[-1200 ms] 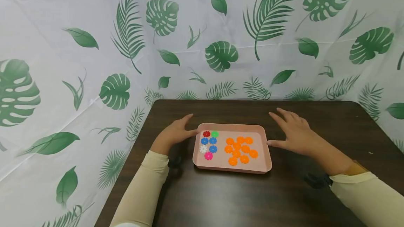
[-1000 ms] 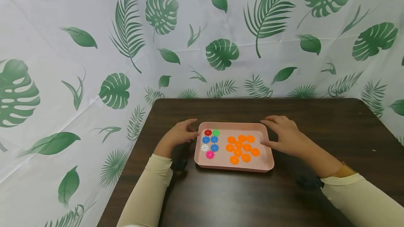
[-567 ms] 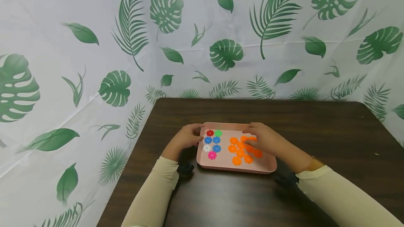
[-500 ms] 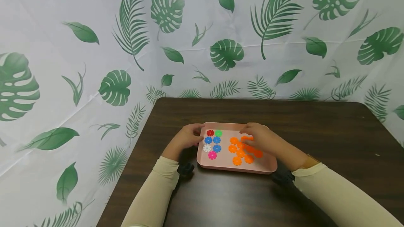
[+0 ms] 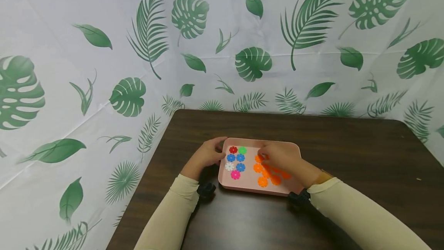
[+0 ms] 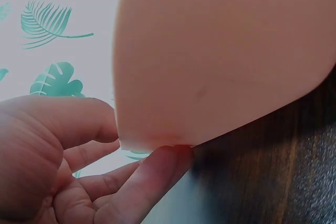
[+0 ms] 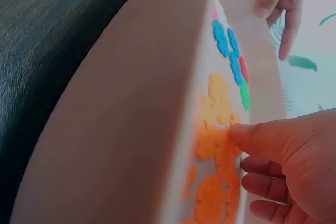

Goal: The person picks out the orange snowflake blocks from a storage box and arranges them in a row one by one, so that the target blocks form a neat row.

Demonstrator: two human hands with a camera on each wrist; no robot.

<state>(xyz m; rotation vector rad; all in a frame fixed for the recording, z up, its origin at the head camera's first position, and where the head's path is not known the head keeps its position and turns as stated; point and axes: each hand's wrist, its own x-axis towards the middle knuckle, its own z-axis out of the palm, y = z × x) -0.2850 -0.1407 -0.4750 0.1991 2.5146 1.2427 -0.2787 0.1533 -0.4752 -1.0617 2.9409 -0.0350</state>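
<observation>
A pink tray (image 5: 239,187) holds notched plastic discs, seen in the head view. Several orange discs (image 5: 262,181) lie loosely grouped in its right half. My right hand (image 5: 281,159) reaches over them, thumb and index finger apart around the back-left orange disc. In the right wrist view the thumb tip is right at an orange disc (image 7: 209,198), with the other fingers bent beneath; the index fingertip is hidden there. My left hand (image 5: 205,155) grips the tray's left side near the back corner, its thumb at the rim and fingers along the outer wall (image 6: 220,51).
In the tray's left part sit a red disc (image 5: 233,149), a green disc (image 5: 242,150), several blue discs (image 5: 240,157), a white disc (image 5: 229,166) and a pink disc (image 5: 235,174). The dark wooden table (image 5: 243,223) meets a leaf-patterned backdrop (image 5: 222,65).
My right hand has come in from beyond the tray's right side, moving left over the orange discs. The left hand has closed in on the tray's left edge. The discs keep their arrangement.
</observation>
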